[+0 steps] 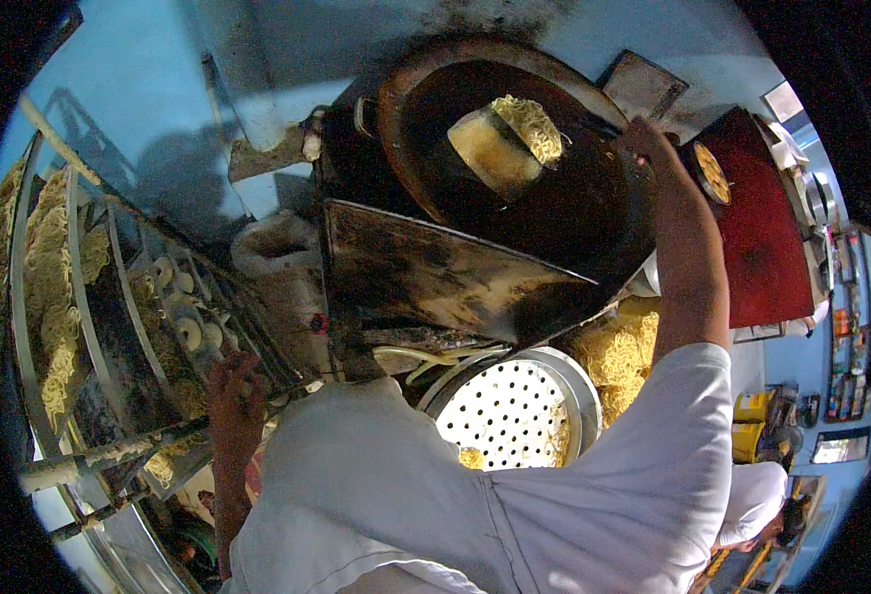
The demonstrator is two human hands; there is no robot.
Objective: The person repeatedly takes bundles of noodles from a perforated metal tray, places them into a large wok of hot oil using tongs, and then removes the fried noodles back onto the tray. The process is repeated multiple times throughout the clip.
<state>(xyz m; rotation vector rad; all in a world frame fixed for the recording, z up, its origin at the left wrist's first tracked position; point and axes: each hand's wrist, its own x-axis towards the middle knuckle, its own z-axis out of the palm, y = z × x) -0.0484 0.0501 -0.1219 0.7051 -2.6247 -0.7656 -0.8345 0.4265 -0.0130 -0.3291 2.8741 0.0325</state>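
Note:
My right hand [645, 142] is stretched over the far right rim of a large wok [435, 82], its fingers closed around what looks like a dark handle [600, 128]. The handle's other end is lost in the dark wok. A clump of pale noodles [530, 130] lies inside, next to a bright tan patch [496, 152] that could be sunlit oil or metal. Down on the left, my left hand [235, 390] is beside a slatted rack [82, 297] of noodle trays, fingers loosely bent, with nothing visible in it.
A stained metal panel [435, 267] fronts the stove. Close to my body is a perforated metal pan [506, 408], with yellow noodle bundles [621, 356] beside it. A bowl of food [711, 172] rests on a red table [762, 237]. Another person's white-clothed leg [755, 501] shows lower right.

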